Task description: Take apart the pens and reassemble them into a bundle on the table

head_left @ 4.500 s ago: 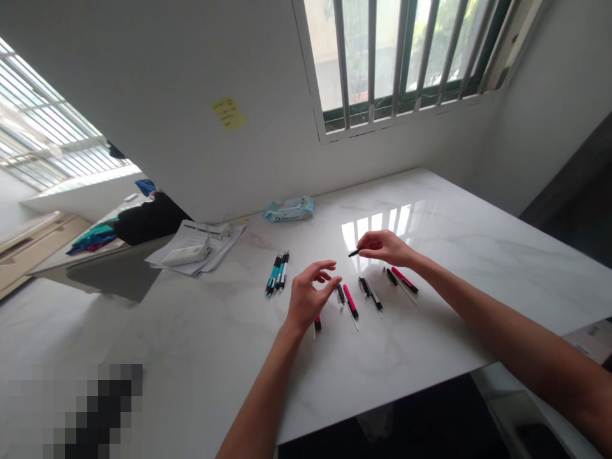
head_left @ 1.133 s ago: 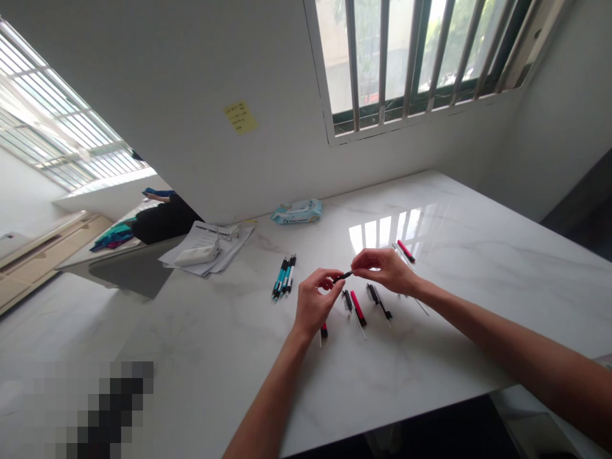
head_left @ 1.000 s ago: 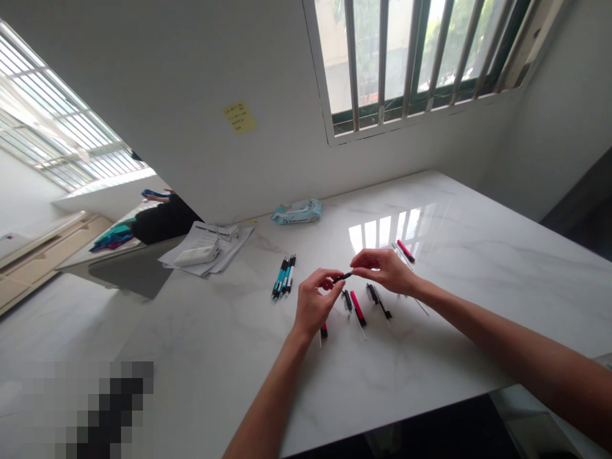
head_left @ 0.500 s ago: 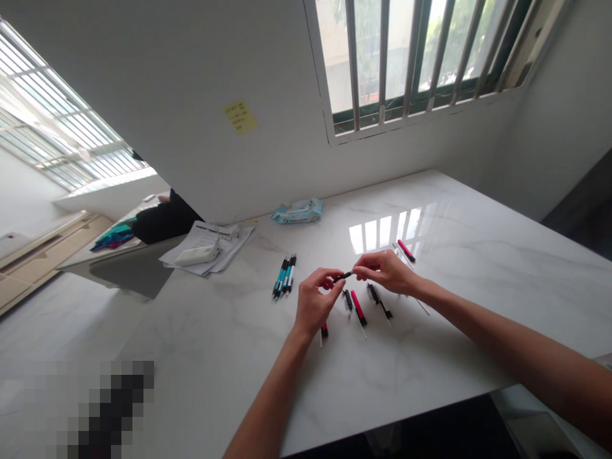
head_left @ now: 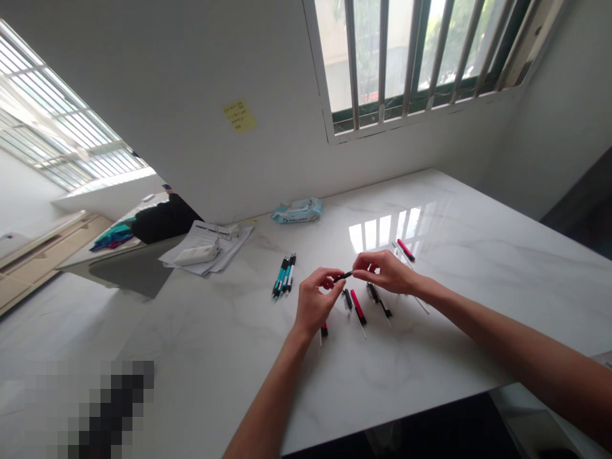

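Over the white marble table, my left hand and my right hand pinch the two ends of a small black pen part held between them. Both hands are closed on it. Below them lie loose pen pieces: a red barrel, a black piece, black pieces with a thin refill and a red end by my left wrist. Another red pen piece lies beyond my right hand.
A bundle of teal and black pens lies to the left of my hands. Farther back are papers with a white device and a pack of wipes by the wall. A barred window is above. The table's near edge runs under my forearms.
4.5 s ago my right hand alone held the black part and my left hand was open; now both pinch it between them. In the last second the hands barely moved.
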Demonstrator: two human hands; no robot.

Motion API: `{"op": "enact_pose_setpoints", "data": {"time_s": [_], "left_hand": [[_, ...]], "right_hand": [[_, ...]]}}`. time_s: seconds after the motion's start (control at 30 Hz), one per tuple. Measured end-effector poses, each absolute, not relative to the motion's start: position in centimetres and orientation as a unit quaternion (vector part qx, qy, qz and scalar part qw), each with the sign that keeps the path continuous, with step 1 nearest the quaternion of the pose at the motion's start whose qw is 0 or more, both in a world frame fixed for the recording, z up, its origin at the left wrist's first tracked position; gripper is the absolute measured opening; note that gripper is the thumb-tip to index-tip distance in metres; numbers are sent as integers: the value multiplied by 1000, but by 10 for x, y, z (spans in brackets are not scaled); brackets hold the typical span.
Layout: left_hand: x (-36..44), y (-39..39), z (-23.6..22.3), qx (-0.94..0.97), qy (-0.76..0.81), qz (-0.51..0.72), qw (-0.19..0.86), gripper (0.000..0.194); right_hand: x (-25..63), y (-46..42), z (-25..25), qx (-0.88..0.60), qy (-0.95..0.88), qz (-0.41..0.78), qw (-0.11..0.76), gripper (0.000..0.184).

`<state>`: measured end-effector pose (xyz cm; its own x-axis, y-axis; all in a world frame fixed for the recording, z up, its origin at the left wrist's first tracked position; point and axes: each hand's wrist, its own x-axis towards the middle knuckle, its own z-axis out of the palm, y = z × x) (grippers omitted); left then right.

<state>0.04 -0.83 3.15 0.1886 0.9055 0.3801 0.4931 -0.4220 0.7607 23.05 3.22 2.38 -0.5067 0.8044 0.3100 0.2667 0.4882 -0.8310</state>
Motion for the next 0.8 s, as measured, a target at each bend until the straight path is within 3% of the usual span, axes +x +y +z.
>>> {"op": "enact_pose_setpoints", "data": {"time_s": [0.47, 0.63, 0.8], "left_hand": [[2, -9, 32, 726, 480, 417, 261, 11], [2, -10, 32, 726, 478, 416, 266, 10], [2, -9, 32, 722, 482, 416, 271, 11]], "right_hand": [[232, 31, 26, -343, -796, 358, 348, 20], [234, 31, 28, -372, -800, 343, 321, 34], [235, 31, 29, -344, -812, 349, 315, 20]]}}
